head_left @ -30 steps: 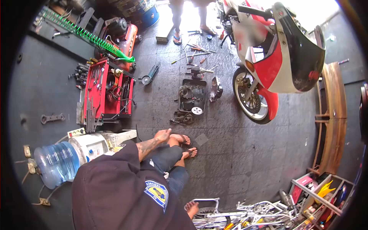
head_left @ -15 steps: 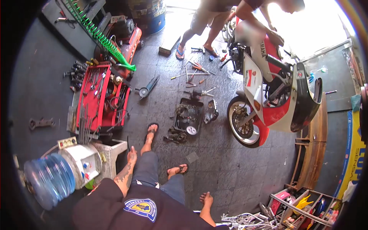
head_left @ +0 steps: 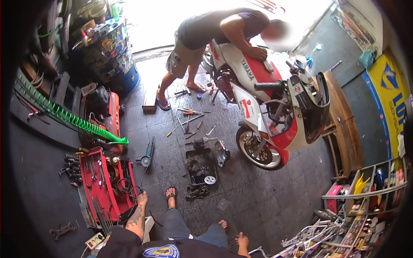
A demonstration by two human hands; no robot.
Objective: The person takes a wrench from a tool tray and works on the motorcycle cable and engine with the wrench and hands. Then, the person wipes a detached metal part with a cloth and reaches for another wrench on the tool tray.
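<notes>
My left hand [head_left: 142, 198] hangs beside the red tool tray [head_left: 112, 215], its fingers loosely extended and small in view; I see nothing held in it. A thin black cord passes close to it. On the other side, my right hand [head_left: 241, 239] is low over the dark floor, fingers slightly bent and apart, holding nothing. Ahead on the floor lie a black tray of greasy parts [head_left: 200, 165] with a white wheel-like disc, a metal cover [head_left: 221, 153] beside it, and an angle grinder [head_left: 147, 154].
A red and white motorcycle [head_left: 258, 99] stands ahead right. Another person [head_left: 215, 32] bends over its tank, a hand near a pale cloth [head_left: 268, 66]. Several screwdrivers and wrenches [head_left: 187, 122] lie on the floor. A parts rack [head_left: 365, 193] is at right, an air compressor [head_left: 112, 114] at left.
My view has tilted up and shifted, showing more of the other person and the motorcycle's surroundings. My feet have moved, and my left hand now appears beside the red tray. The water dispenser has left view.
</notes>
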